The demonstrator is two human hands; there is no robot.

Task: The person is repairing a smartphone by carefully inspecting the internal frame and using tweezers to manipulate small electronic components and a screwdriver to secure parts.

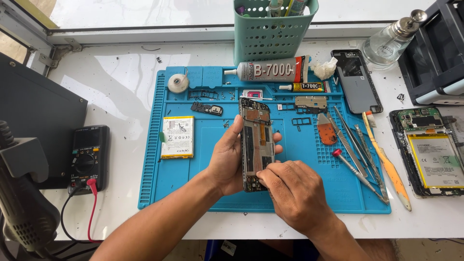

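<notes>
**Opened phone held over the repair mat, fingertips at its lower end**

At the far left a black multimeter [88, 153] lies on the white bench [121, 82], its red and black leads plugged in and trailing off the front edge. Next comes the blue repair mat [183, 193], with a loose white-labelled battery [177, 137] lying flat near its left side and a small black phone part [207, 108] just above it.

The left hand [227, 159] grips the opened phone [256, 142] from the left, fingers wrapped behind it and the thumb along the near edge, holding it upright and tilted above the middle of the mat, its bare circuit side facing up. The right hand [295, 193] has its fingers curled narrow, the fingertips pressed together on the phone's lower end; whether they pinch a small part or tool there I cannot tell.

Behind stand a green basket [270, 34] and a large glue tube [273, 71]. To the right lie tweezers [350, 140], a red-capped screwdriver [357, 174] and an orange-handled toothbrush [386, 164]; further on, a phone back cover [355, 79] and a second opened phone [427, 152].

The phone is held in the air by one hand only, so a hard push at its lower end could twist it loose, and it would drop onto the mat. The exposed orange flex cable looks fragile; a slipping fingertip could catch and tear it.
</notes>
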